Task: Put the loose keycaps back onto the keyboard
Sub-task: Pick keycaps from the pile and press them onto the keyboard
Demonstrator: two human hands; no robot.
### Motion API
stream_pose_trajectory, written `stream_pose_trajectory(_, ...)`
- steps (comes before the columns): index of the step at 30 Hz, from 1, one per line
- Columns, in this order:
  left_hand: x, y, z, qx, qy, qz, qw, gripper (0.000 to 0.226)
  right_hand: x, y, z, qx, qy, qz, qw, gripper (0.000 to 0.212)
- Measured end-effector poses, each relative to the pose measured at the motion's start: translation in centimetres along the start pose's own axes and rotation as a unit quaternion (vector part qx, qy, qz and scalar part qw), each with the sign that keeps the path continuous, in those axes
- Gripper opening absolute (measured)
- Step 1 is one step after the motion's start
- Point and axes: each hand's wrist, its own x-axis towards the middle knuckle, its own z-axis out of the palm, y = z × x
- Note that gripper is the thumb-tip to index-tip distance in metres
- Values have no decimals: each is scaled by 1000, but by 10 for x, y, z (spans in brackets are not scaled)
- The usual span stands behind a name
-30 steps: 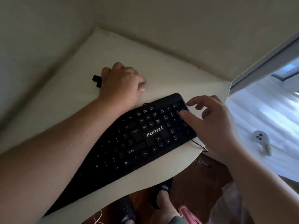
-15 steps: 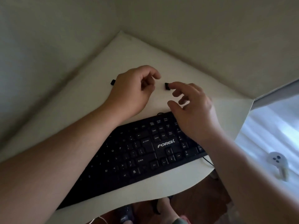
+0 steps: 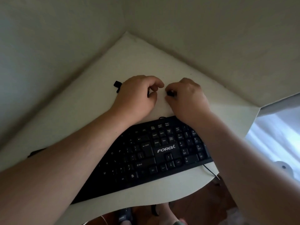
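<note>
The right hand (image 3: 186, 96) is curled, and its fingertips pinch a small black keycap (image 3: 170, 93) just past the far edge of the keyboard (image 3: 154, 153). The left hand (image 3: 138, 96) is next to it, also past the keyboard's far edge. Its fingers are bent in, and something small and dark shows between them, but it is too hidden to tell if the hand grips it. The two hands are close together and do not touch.

More loose black keycaps (image 3: 117, 86) lie just beside the left hand's knuckles, on the side away from the right hand. They look like little hard plastic blocks.

The keyboard is long, flat and black, with smooth square keys and white letters. The word FOREV is printed on it. Both forearms reach over it. A thin black cable (image 3: 211, 172) runs off its right end.

The keyboard lies on a pale, smooth table (image 3: 81, 114) with a rounded near edge. The table sits in a corner between two plain walls (image 3: 211, 38).
</note>
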Motion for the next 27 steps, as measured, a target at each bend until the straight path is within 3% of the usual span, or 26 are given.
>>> stream_pose_trajectory(8, 3, 2, 4, 0, -15, -10, 1000, 27, -3, 7, -17, 132, -37, 88, 987, 33)
stream_pose_trajectory(14, -2, 15, 17, 144, -47, 7, 988, 28, -4, 4, -17, 163, -31, 97, 981, 40)
stream_pose_trajectory(18, -1, 20, 22, 178, -55, -7, 983, 24, -5, 4, -18, 161, -28, 100, 981, 40)
stream_pose_trajectory(27, -2, 22, 23, 122, -81, -46, 988, 31, -11, -2, -22, 120, -27, 119, 985, 15)
